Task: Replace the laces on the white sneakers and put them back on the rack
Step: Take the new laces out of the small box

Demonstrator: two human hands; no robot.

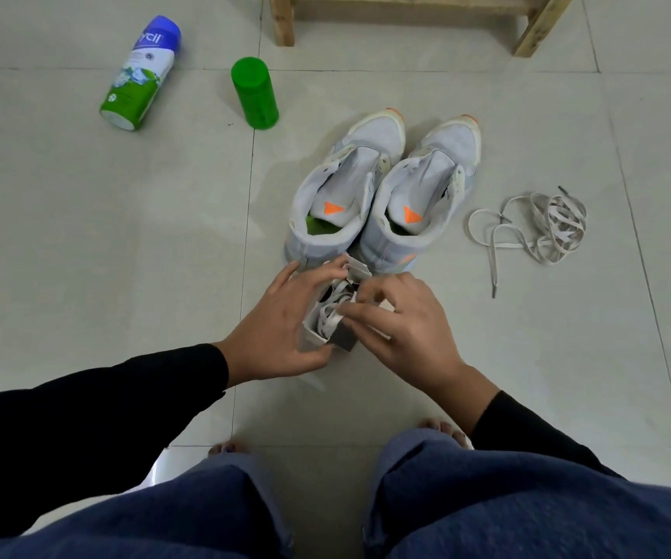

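Two white sneakers, the left one (346,187) and the right one (426,191), stand side by side on the tiled floor with toes pointing away and no laces in them. Just in front of their heels my left hand (281,328) holds a small open cardboard box (317,336) of white laces (332,312). My right hand (402,320) pinches the laces at the box's opening. A loose heap of old off-white laces (543,227) lies on the floor to the right of the sneakers.
A wooden shoe rack (406,14) stands at the top, only its lower legs showing. A spray can (140,74) lies on its side at the upper left, its green cap (255,92) near it. My knees and bare feet fill the bottom.
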